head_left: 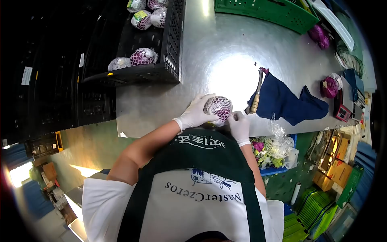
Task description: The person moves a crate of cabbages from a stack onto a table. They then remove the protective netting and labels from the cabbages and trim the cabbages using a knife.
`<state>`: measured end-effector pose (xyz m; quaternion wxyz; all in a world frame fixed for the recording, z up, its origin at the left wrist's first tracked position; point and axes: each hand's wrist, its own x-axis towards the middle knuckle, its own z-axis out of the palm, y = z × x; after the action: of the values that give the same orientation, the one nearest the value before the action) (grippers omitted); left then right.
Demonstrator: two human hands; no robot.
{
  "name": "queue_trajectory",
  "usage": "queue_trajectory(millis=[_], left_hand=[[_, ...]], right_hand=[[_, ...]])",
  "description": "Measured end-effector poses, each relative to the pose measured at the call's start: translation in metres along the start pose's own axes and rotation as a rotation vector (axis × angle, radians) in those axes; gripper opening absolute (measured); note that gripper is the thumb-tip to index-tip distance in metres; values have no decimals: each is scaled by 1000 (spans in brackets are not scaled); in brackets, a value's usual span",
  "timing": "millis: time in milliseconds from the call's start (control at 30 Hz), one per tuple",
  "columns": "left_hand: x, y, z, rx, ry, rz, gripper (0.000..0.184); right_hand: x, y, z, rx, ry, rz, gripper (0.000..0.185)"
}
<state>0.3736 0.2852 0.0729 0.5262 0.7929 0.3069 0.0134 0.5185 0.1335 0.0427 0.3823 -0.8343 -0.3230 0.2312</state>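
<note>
A purple cabbage [218, 108] in a white mesh sleeve rests at the near edge of the metal table, against my apron. My left hand [196, 111], in a white glove, is wrapped around its left side. On its right side my gloved right hand [238, 124] has its fingers pinched together at the sleeve. What lies between those fingertips is too small to make out. Right of my hands, a knife [256, 97] with a pale wooden handle lies at the left edge of a dark blue cloth [282, 99].
A black crate [171, 48] with several netted cabbages [143, 56] stands at the left. At the back is a green crate [266, 15]. A scale [342, 107] and a bare purple cabbage [329, 88] sit far right. Below the table edge, a blue bin holds trimmings [274, 155].
</note>
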Motion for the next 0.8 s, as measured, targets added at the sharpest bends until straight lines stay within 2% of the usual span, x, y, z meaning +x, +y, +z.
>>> queue_trajectory(millis=[100, 167, 200, 233, 300, 367, 433, 467, 533, 600, 633, 700, 733, 800], left_hand=[[5, -4, 1, -68, 11, 22, 93], [20, -6, -7, -199, -18, 1, 98], [22, 0, -17, -146, -55, -39, 104], [23, 0, -19, -144, -70, -83, 102], [24, -1, -23, -140, -102, -172, 99], [24, -13, -23, -374, -209, -224, 92], [23, -24, -19, -576, -271, -243, 91], [19, -13, -22, -641, -286, -285, 80], [14, -21, -14, -922, -269, -251, 72], [11, -24, -9, -1126, -262, -161, 67], [11, -26, -8, -1225, -270, -182, 67], [10, -30, -4, -1425, -284, -223, 68], [12, -29, 2, -1505, -241, -124, 70], [16, -23, -7, -1782, -289, 89, 67]], right_hand=[[3, -10, 2, -13, 98, -83, 19], [7, -19, 3, 365, -62, 87, 17], [9, -19, 7, 556, -128, 199, 17], [11, -19, 11, 746, -195, 314, 17], [14, -20, 12, 956, -319, 399, 19], [15, -19, 4, 1244, -444, 440, 18], [14, -20, -1, 1390, -550, 379, 17], [14, -24, -7, 1483, -604, 348, 18], [17, -19, -11, 1732, -713, 333, 18], [15, -26, -22, 1968, -635, 569, 17], [14, -29, -26, 2081, -587, 691, 17], [14, -36, -32, 1983, -428, 496, 25], [14, -39, -35, 1927, -344, 412, 29], [26, -20, -52, 2000, -264, 327, 29]])
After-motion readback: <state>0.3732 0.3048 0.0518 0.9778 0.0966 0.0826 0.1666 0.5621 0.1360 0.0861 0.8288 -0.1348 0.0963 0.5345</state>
